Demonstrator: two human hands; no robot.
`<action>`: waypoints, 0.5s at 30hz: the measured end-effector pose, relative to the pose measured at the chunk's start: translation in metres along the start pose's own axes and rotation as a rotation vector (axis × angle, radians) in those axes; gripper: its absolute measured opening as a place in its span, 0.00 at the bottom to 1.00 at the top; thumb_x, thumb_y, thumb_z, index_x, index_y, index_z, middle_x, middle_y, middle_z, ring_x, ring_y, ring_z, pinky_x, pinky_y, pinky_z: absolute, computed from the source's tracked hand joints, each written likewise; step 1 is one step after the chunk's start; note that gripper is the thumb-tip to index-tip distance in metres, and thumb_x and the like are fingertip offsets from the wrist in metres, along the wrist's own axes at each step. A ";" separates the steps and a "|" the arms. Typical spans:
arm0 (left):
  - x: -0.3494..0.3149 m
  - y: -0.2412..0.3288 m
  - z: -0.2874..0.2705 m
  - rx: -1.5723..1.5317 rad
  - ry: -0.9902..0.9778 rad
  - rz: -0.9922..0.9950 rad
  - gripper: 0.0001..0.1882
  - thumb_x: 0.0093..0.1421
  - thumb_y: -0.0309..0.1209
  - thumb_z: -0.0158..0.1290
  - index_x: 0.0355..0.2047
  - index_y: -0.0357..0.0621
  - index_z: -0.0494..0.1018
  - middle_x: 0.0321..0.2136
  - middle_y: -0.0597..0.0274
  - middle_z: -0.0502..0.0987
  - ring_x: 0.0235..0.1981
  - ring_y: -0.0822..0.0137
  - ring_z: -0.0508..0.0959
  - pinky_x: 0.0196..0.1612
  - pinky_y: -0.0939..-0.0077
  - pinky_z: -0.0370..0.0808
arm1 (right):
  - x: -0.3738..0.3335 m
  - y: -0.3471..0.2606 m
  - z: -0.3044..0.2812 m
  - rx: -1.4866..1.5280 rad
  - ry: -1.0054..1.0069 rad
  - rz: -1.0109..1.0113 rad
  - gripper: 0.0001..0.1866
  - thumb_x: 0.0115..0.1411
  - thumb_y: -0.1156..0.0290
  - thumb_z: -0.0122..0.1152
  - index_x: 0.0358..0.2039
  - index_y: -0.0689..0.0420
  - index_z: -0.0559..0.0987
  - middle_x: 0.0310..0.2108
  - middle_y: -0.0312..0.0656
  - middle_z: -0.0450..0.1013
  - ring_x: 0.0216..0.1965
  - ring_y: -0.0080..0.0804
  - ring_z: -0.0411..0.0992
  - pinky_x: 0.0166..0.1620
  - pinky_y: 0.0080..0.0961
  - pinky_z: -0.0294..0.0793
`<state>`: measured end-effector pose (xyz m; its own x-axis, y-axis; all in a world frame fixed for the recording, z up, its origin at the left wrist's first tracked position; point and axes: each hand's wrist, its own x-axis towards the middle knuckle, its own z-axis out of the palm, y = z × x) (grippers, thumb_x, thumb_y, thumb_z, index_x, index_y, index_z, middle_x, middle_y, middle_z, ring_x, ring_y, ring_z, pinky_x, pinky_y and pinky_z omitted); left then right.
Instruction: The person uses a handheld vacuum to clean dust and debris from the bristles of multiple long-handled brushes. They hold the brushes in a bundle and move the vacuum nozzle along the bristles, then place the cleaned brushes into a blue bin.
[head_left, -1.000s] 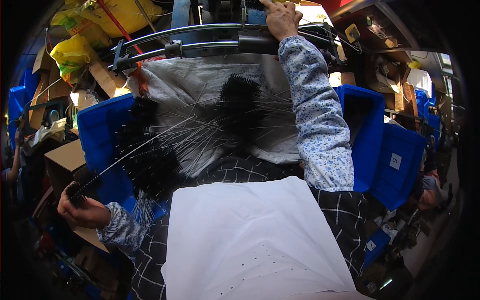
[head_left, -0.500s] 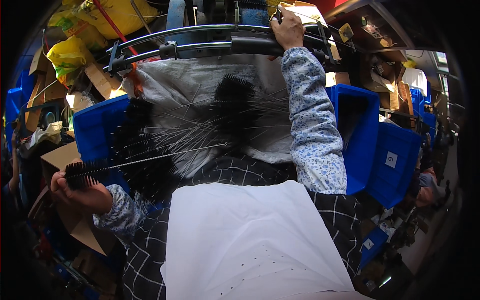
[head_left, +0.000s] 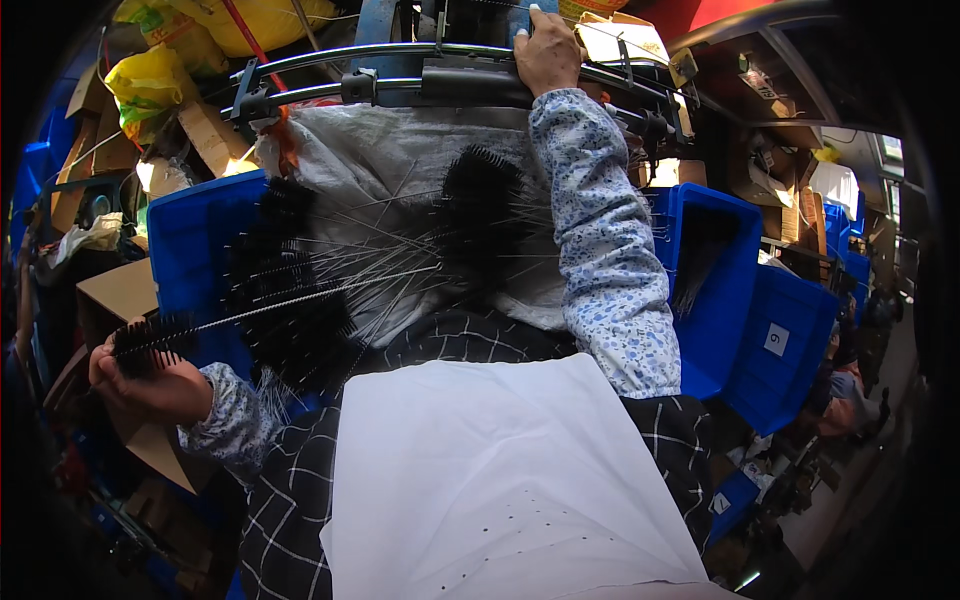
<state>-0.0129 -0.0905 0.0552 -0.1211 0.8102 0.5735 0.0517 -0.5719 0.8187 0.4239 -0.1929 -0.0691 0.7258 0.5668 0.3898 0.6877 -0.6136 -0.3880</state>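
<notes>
At the left, my left hand (head_left: 160,388) is closed round the bristle end of a black wire brush (head_left: 150,340). The brush's thin twisted stem slants up to the right, ending in a small loop above the pile. My right arm reaches far forward, and my right hand (head_left: 548,55) is closed at the machine's edge by the metal rails (head_left: 400,85); what its fingers hold is hidden. Between my arms, many similar brushes (head_left: 480,205) lie on a whitish sheet (head_left: 350,140), their bare stems crossing, with another bunch of black bristles (head_left: 290,300) at the left.
A blue bin (head_left: 185,225) stands left of the sheet, and another blue bin (head_left: 715,290) stands right of my right arm. An opened cardboard box (head_left: 120,290) is beside my left hand. Yellow sacks (head_left: 150,85) are heaped at the far left. A white cloth (head_left: 500,470) covers my lap.
My right hand has shifted slightly left and up along the machine, with its fingertips reaching farther. My left hand still holds the brush, a little farther left in the picture. The view has shifted slightly.
</notes>
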 end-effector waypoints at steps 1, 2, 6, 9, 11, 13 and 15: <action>0.000 0.000 -0.001 0.005 0.010 -0.008 0.12 0.58 0.32 0.40 0.33 0.33 0.64 0.24 0.55 0.68 0.25 0.65 0.71 0.29 0.75 0.74 | 0.000 -0.004 0.001 -0.024 -0.008 0.001 0.20 0.47 0.69 0.52 0.42 0.61 0.70 0.38 0.47 0.68 0.40 0.43 0.67 0.43 0.40 0.64; 0.001 0.000 -0.001 0.009 0.018 -0.014 0.12 0.58 0.32 0.40 0.33 0.33 0.64 0.24 0.55 0.68 0.25 0.66 0.71 0.29 0.75 0.74 | 0.000 -0.009 0.001 -0.047 -0.015 0.004 0.20 0.47 0.69 0.52 0.43 0.60 0.70 0.38 0.46 0.68 0.40 0.42 0.67 0.42 0.40 0.64; -0.001 0.003 0.006 -0.037 -0.027 -0.044 0.12 0.58 0.32 0.40 0.33 0.34 0.64 0.25 0.57 0.67 0.26 0.68 0.71 0.30 0.77 0.73 | 0.000 -0.033 0.007 -0.084 -0.047 0.035 0.19 0.49 0.68 0.49 0.43 0.59 0.69 0.35 0.44 0.69 0.37 0.39 0.68 0.39 0.39 0.65; -0.009 0.005 0.016 -0.106 -0.083 -0.083 0.10 0.57 0.33 0.42 0.32 0.37 0.64 0.26 0.60 0.66 0.27 0.71 0.69 0.30 0.79 0.70 | 0.000 -0.043 0.024 -0.079 -0.021 0.029 0.19 0.50 0.67 0.48 0.43 0.59 0.69 0.35 0.43 0.68 0.38 0.38 0.67 0.39 0.40 0.65; -0.017 0.007 0.025 -0.066 -0.081 -0.085 0.10 0.57 0.33 0.42 0.32 0.37 0.65 0.26 0.60 0.66 0.27 0.71 0.69 0.31 0.79 0.70 | 0.002 -0.044 0.026 -0.101 -0.048 0.041 0.20 0.50 0.67 0.48 0.44 0.59 0.68 0.37 0.43 0.68 0.39 0.39 0.66 0.40 0.41 0.64; -0.021 0.004 0.027 -0.057 -0.075 -0.104 0.10 0.57 0.33 0.42 0.32 0.37 0.65 0.26 0.60 0.66 0.28 0.71 0.69 0.31 0.79 0.70 | -0.001 -0.045 0.014 -0.111 -0.090 0.019 0.20 0.50 0.67 0.48 0.45 0.59 0.68 0.38 0.43 0.68 0.40 0.39 0.66 0.41 0.41 0.63; -0.018 0.002 0.023 -0.054 -0.061 -0.101 0.10 0.57 0.32 0.42 0.32 0.36 0.65 0.27 0.60 0.66 0.28 0.70 0.69 0.31 0.79 0.70 | -0.002 -0.035 0.006 -0.085 -0.080 0.003 0.21 0.49 0.68 0.48 0.45 0.60 0.67 0.39 0.44 0.67 0.40 0.40 0.66 0.42 0.41 0.63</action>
<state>0.0121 -0.1039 0.0473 -0.0625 0.8696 0.4898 -0.0116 -0.4913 0.8709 0.3984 -0.1697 -0.0612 0.7296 0.6046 0.3196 0.6836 -0.6578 -0.3161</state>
